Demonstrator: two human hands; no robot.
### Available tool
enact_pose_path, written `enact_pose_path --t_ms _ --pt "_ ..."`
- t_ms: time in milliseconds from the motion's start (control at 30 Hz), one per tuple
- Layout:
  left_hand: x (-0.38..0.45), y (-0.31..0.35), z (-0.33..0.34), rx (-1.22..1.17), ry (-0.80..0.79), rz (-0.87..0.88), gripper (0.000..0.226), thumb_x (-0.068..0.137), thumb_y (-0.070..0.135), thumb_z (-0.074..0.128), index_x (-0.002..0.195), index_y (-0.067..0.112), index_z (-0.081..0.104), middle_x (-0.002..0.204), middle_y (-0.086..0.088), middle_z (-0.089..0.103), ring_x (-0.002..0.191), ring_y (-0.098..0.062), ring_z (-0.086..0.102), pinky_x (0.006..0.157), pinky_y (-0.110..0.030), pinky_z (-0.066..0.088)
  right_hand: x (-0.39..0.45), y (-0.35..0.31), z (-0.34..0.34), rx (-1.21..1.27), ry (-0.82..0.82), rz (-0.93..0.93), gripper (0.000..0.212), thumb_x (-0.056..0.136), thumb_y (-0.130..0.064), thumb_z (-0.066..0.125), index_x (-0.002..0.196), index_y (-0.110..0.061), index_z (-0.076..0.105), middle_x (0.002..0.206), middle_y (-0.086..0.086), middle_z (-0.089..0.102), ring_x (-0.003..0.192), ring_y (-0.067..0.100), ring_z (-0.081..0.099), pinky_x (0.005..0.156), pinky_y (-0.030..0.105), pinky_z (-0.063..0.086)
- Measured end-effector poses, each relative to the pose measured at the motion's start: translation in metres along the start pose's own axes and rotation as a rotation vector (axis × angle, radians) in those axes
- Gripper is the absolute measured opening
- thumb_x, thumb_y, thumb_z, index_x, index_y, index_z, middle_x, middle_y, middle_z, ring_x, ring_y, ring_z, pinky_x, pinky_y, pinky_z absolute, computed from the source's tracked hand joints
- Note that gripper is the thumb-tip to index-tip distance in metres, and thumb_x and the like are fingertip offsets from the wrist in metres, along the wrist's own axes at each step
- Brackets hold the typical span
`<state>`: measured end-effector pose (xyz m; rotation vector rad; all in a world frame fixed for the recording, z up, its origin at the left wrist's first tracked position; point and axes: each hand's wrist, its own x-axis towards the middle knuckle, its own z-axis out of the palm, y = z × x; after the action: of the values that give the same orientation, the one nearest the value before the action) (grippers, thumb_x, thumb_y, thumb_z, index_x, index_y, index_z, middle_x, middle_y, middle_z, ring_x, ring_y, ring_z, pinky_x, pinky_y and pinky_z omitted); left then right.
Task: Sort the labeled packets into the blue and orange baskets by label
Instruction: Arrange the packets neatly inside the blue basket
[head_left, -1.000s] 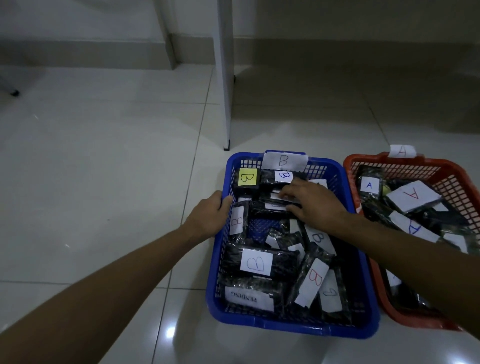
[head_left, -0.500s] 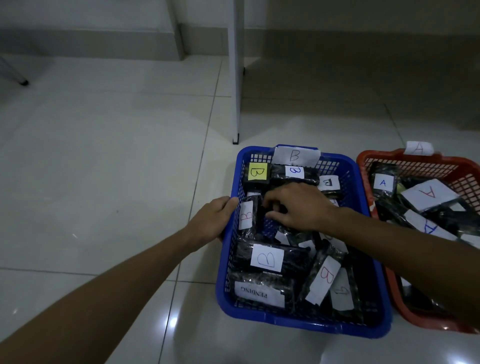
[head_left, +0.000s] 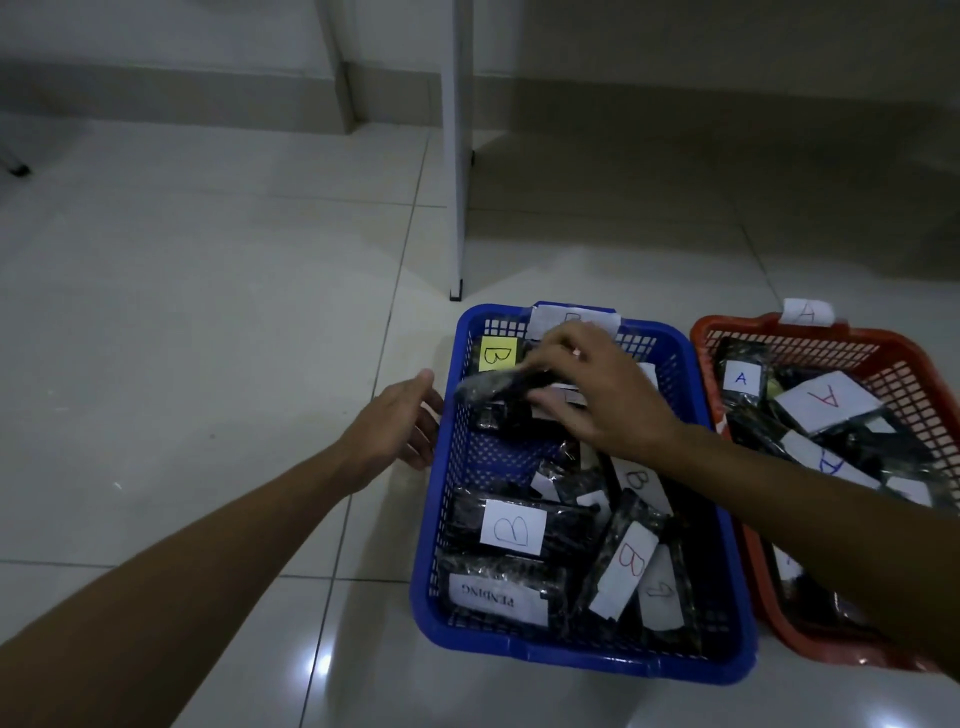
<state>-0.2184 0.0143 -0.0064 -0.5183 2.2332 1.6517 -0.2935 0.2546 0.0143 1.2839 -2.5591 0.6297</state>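
A blue basket (head_left: 441, 525) on the floor holds several black packets with white B labels, one packet (head_left: 496, 354) with a yellow B label and one (head_left: 498, 597) marked PENDING. My right hand (head_left: 597, 395) pinches a black packet (head_left: 493, 387) and holds it lifted over the basket's far left part. My left hand (head_left: 400, 421) rests with relaxed fingers against the outside of the basket's left wall. To the right stands the orange basket (head_left: 893, 345) with packets labelled A.
A white table leg (head_left: 457, 156) stands on the tiled floor just behind the blue basket. A wall with a skirting runs along the back. A dark caster (head_left: 20, 169) shows at the far left. Bare tiles lie left of the baskets.
My right hand has drawn a black packet up out of the blue basket and raised it. My left hand has loosened from the basket's left rim and now lies against its side.
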Motion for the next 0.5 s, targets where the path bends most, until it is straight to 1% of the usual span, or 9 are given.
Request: enact_pose_path --t_ms 67,100,200,267,333,400,433,500 --pt "0.000 0.001 0.002 0.040 0.002 0.021 0.047 0.101 0.051 0.029 0.097 0.011 0.055 0.079 -0.013 0.066 0.059 -0.020 0.062 0.053 -0.030 0.051 -0.005 0.010 -0.014 0.015 0.063 0.103 0.025 0.088 -0.031 0.064 0.106 -0.014 0.060 0.107 0.002 0.054 0.099 0.015 0.046 0.080 0.028 0.040" --pt "-0.001 0.002 0.004 0.069 0.003 0.033 0.043 0.100 0.051 0.033 0.097 0.013 0.053 0.080 -0.011 0.065 0.060 -0.020 0.062 0.053 -0.030 0.050 -0.008 0.016 -0.018 -0.022 0.051 0.146 0.024 0.086 -0.030 0.065 0.103 -0.015 0.057 0.103 0.001 0.054 0.094 0.016 0.047 0.077 0.030 0.040" --pt "-0.003 0.007 0.011 0.173 -0.006 0.052 0.038 0.097 0.051 0.040 0.100 0.014 0.048 0.087 -0.007 0.067 0.068 -0.021 0.064 0.056 -0.033 0.051 -0.020 0.035 -0.017 -0.197 -0.116 0.220 0.021 0.083 -0.033 0.067 0.090 -0.023 0.050 0.091 -0.004 0.052 0.084 0.019 0.050 0.069 0.034 0.041" --pt "-0.002 0.010 0.014 0.219 -0.021 0.063 0.037 0.097 0.050 0.043 0.105 0.014 0.047 0.092 -0.004 0.068 0.076 -0.021 0.068 0.059 -0.033 0.054 -0.026 0.038 -0.009 -0.199 -0.216 0.210 0.022 0.081 -0.027 0.069 0.084 -0.026 0.047 0.090 -0.004 0.051 0.085 0.022 0.052 0.069 0.037 0.046" --pt "-0.002 0.012 0.016 0.254 -0.028 0.072 0.035 0.097 0.049 0.045 0.108 0.015 0.046 0.094 -0.003 0.068 0.079 -0.019 0.069 0.056 -0.029 0.055 -0.028 0.038 -0.003 -0.137 -0.265 0.186 0.024 0.081 -0.027 0.071 0.081 -0.029 0.046 0.091 -0.006 0.048 0.086 0.018 0.050 0.071 0.037 0.048" --pt "-0.002 0.012 0.016 0.265 -0.029 0.073 0.035 0.096 0.048 0.047 0.109 0.016 0.047 0.095 -0.003 0.068 0.078 -0.017 0.070 0.054 -0.026 0.055 -0.027 0.039 -0.003 -0.107 -0.309 0.158 0.027 0.080 -0.038 0.075 0.081 -0.030 0.049 0.094 -0.009 0.046 0.090 0.013 0.045 0.076 0.031 0.044" --pt "-0.001 0.013 0.017 0.262 -0.030 0.072 0.035 0.096 0.048 0.047 0.110 0.017 0.046 0.095 -0.003 0.068 0.079 -0.016 0.070 0.055 -0.027 0.056 -0.026 0.040 -0.005 -0.092 -0.337 0.154 0.029 0.077 -0.041 0.078 0.082 -0.030 0.051 0.097 -0.010 0.046 0.092 0.012 0.043 0.078 0.029 0.042" --pt "-0.001 0.012 0.017 0.256 -0.033 0.068 0.036 0.095 0.049 0.050 0.112 0.018 0.046 0.097 -0.003 0.068 0.081 -0.017 0.070 0.061 -0.033 0.059 -0.026 0.041 -0.006 -0.075 -0.377 0.151 0.035 0.073 -0.040 0.082 0.085 -0.029 0.050 0.102 -0.010 0.045 0.097 0.011 0.040 0.080 0.027 0.040"
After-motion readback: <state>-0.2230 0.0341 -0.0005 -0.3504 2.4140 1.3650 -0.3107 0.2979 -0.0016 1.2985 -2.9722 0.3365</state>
